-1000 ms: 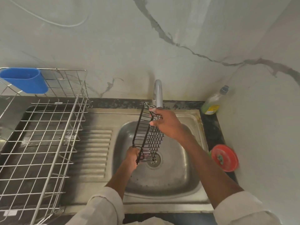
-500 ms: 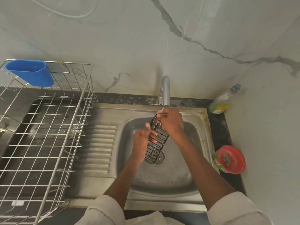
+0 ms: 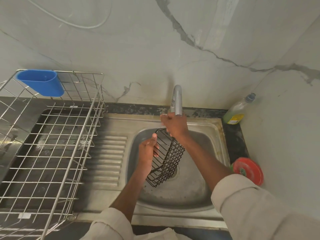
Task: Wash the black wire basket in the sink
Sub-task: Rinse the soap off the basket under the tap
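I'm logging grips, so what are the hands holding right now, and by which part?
Both hold the black wire basket: left hand along its long side rim, right hand at its far top end.

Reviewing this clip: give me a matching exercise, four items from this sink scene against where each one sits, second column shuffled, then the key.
Things:
1. black wire basket
2. blue plastic cup
3. green soap bottle
4. red round lid

Places:
A. back right corner of the counter, against the wall
B. hung on the far rim of the silver dish rack
C. right edge of the counter, beside the sink
D. over the sink bowl, held by the left hand and right hand

Pairs: 1-D, 2-B, 3-A, 4-C
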Demonstrator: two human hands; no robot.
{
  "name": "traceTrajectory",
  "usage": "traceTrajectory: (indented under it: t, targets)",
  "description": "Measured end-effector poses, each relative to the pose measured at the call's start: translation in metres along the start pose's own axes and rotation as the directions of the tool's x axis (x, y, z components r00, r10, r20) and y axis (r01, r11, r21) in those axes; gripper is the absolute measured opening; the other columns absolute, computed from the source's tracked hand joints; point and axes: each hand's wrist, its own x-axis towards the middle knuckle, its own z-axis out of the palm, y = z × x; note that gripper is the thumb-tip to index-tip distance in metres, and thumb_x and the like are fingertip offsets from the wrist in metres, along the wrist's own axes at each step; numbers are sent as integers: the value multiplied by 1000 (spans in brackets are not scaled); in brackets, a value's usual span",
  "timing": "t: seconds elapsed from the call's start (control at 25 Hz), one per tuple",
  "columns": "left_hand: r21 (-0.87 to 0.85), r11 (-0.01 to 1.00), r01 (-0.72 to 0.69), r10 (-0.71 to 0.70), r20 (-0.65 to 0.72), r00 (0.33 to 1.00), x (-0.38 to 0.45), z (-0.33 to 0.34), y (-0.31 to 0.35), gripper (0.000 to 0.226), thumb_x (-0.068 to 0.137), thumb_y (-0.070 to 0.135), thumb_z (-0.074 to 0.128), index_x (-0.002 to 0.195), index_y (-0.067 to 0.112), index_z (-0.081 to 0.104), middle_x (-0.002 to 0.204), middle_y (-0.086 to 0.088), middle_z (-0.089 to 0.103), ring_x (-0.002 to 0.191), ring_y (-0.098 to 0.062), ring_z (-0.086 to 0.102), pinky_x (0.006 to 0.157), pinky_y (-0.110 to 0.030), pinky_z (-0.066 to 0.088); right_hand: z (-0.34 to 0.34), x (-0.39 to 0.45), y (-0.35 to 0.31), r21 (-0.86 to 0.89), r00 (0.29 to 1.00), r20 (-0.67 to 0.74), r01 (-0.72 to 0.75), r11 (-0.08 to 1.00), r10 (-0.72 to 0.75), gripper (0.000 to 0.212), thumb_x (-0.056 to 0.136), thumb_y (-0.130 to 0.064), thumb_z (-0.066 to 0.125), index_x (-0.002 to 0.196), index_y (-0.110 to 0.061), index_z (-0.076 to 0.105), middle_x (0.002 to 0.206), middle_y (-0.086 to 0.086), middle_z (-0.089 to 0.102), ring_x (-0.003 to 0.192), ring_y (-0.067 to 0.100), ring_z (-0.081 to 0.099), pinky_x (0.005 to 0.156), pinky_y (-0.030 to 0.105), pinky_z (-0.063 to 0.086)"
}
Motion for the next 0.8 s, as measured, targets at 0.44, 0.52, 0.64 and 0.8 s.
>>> traceTrajectory:
  t: [0.44,0.52,0.64,0.8]
  targets:
    - [-115,969,217,-211,63,976,29,6,15,51,104,51,57,73,16,77,76,-1,74,65,-12,66,67,-26,51,-83,8,34,-202,975,212,-29,979,73,47,98,-57,59,141,-38,55,156,-1,47,139,22,46,96,38,46]
    - [-222,947,233,-221,81,972,29,12,24,68,112,39,45,56,19,78,61,5,71,51,-8,66,53,-20,52,-84,-2,44,-165,958,248,-104,981,144,78,81,-80,64,149,-52,39,165,-3,34,147,27,39,110,56,43]
    - [-378,889,257,-277,2,961,34,5,24,66,108,47,49,54,19,74,55,7,64,47,-12,61,46,-21,48,-72,-10,46,-45,938,320,-128,991,135,93,72,-69,83,148,-61,31,164,-3,35,144,27,40,117,62,32]
    - [-393,895,210,-283,-135,950,36,-13,10,46,86,68,67,77,23,61,68,3,54,57,-17,47,53,-30,39,-45,-23,32,24,965,261,-49,999,41,75,88,-26,82,152,-34,43,123,-6,65,117,9,60,103,35,45]
